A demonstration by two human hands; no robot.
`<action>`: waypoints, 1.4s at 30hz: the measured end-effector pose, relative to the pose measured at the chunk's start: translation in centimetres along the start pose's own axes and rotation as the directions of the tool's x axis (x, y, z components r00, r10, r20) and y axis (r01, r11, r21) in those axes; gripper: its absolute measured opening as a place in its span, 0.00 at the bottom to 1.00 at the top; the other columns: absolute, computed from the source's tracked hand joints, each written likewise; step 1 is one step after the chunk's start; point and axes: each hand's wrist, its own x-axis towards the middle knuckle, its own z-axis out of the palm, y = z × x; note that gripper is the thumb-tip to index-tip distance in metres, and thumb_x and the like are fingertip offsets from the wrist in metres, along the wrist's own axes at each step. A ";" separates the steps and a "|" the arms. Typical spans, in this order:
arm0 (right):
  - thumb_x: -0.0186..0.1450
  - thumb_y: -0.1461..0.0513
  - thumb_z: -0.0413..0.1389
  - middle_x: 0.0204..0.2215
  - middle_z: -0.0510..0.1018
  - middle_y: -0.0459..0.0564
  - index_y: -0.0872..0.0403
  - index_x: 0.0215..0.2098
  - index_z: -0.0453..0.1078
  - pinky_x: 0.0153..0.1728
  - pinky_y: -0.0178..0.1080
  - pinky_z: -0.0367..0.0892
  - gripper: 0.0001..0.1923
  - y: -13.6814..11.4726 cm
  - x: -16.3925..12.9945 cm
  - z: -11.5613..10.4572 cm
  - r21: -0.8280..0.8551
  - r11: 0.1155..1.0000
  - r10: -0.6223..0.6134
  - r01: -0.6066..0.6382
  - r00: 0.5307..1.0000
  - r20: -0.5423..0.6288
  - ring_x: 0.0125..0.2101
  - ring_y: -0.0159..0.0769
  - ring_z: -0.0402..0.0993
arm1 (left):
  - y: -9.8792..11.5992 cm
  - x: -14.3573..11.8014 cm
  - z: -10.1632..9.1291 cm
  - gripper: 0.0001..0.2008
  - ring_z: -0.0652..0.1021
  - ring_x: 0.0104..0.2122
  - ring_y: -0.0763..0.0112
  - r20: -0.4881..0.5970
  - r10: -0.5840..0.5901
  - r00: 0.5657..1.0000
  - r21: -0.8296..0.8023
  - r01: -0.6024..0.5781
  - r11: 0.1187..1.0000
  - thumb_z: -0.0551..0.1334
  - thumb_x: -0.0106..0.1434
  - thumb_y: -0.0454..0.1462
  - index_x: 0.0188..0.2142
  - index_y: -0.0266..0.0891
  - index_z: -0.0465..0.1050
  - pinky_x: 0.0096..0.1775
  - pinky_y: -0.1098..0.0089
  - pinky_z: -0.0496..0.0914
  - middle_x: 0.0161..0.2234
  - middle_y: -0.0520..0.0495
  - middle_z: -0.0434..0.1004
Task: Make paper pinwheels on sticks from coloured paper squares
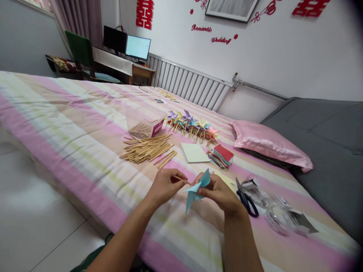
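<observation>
Between the thumb and fingers of my left hand [170, 185] is a thin wooden stick [185, 182], its tip pointing right. My right hand [217, 190] pinches a light blue paper pinwheel [197, 189] with folded blades. The stick's end reaches the back of the pinwheel; whether the two are joined is hidden by the paper and fingers. Beyond my left hand lies a pile of wooden sticks [147, 149], with a few apart from it. Dark-handled scissors [246, 200] lie right of my right hand. A yellow paper [225, 180] is partly hidden behind that hand.
A clear box [144, 126] holds more sticks. Beside it are several finished pinwheels [193, 124], a pale square pad [194, 152] and a stack of coloured paper [221, 155]. Clear tape rolls and packaging [279, 217] lie at right, below a pink pillow [269, 143].
</observation>
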 end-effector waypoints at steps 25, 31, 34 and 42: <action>0.57 0.57 0.61 0.26 0.74 0.47 0.51 0.27 0.71 0.37 0.40 0.66 0.07 -1.5 0.5 3.1 -0.020 0.929 -0.367 0.369 0.916 -0.162 0.30 0.36 0.70 | 0.6 -0.3 0.4 0.11 0.75 0.31 0.69 -0.162 0.104 0.981 -0.278 -0.147 0.949 0.62 0.57 0.42 0.29 0.38 0.79 0.36 0.72 0.66 0.27 0.48 0.77; 0.61 0.60 0.58 0.27 0.74 0.50 0.50 0.30 0.72 0.39 0.43 0.66 0.04 -3.2 -1.1 2.3 -0.361 0.796 -0.565 0.485 0.809 -0.160 0.33 0.40 0.71 | 1.1 -0.6 -0.4 0.12 0.69 0.22 0.74 -0.084 0.140 0.987 -0.180 -0.153 0.972 0.63 0.56 0.41 0.38 0.40 0.80 0.27 0.72 0.63 0.24 0.49 0.72; 0.60 0.63 0.58 0.32 0.74 0.51 0.50 0.32 0.73 0.38 0.41 0.66 0.02 -3.8 -1.7 1.9 -0.564 0.683 -0.639 0.463 0.754 -0.155 0.36 0.39 0.72 | 1.3 -0.8 -0.9 0.13 0.67 0.22 0.74 0.002 0.160 0.987 -0.162 -0.158 0.974 0.62 0.58 0.41 0.42 0.43 0.79 0.26 0.73 0.61 0.23 0.50 0.71; 0.57 0.70 0.56 0.42 0.75 0.52 0.50 0.34 0.73 0.42 0.45 0.67 0.11 -3.4 -1.5 1.6 -0.801 0.440 -0.739 0.406 0.670 -0.067 0.41 0.41 0.72 | 1.2 -0.6 -1.9 0.15 0.74 0.33 0.65 0.167 0.159 0.973 -0.110 -0.142 0.984 0.60 0.58 0.39 0.43 0.38 0.78 0.36 0.68 0.65 0.33 0.42 0.79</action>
